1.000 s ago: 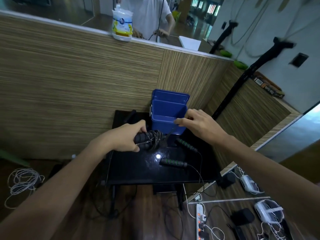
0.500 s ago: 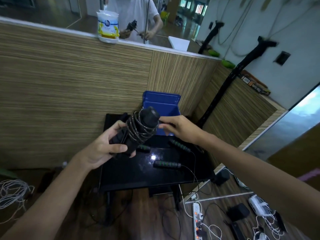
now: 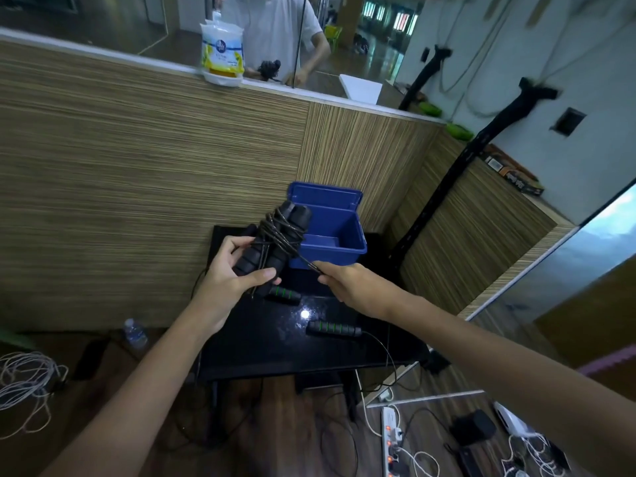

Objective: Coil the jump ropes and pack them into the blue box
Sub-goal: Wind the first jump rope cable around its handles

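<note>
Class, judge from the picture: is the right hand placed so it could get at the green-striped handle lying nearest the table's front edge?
Probably yes. The handle lies in the open just below the right hand, but that hand pinches the rope end and must let go first.

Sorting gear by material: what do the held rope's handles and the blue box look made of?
Black handles in the left hand: likely matte foam, ribbed and non-reflective. Blue box: apparently moulded plastic, smooth with a slight sheen and thin, even walls.

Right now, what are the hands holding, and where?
Left hand grips the black jump rope handles at their lower ends; right hand pinches the rope's loose cord.
</note>
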